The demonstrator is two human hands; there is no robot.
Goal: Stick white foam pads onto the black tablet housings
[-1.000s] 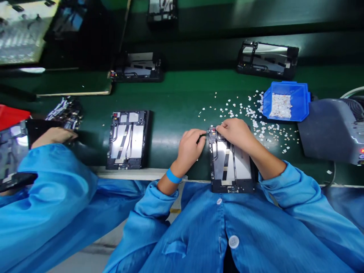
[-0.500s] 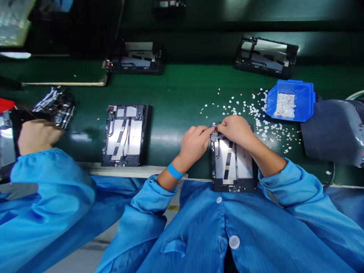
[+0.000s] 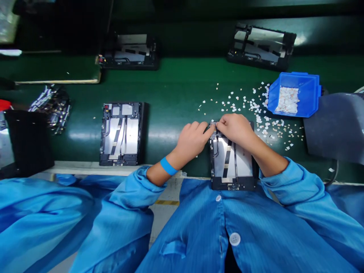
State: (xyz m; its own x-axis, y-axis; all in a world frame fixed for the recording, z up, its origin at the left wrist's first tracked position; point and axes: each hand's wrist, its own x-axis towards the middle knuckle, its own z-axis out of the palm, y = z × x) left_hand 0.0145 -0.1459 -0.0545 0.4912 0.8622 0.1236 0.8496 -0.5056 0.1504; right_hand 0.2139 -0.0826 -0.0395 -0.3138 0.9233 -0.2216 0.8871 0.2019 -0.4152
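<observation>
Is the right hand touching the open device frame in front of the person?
Touching: the head view shows the right hand lying on the device frame's top edge, fingers pressed there.

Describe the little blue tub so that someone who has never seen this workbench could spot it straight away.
Start at the green belt and follow it to the right, past the person's right hand. There, beside a grey machine, sits the blue tub. It is the only bright blue container on the belt, holds small white bits, and more white scraps lie scattered by it.
</observation>
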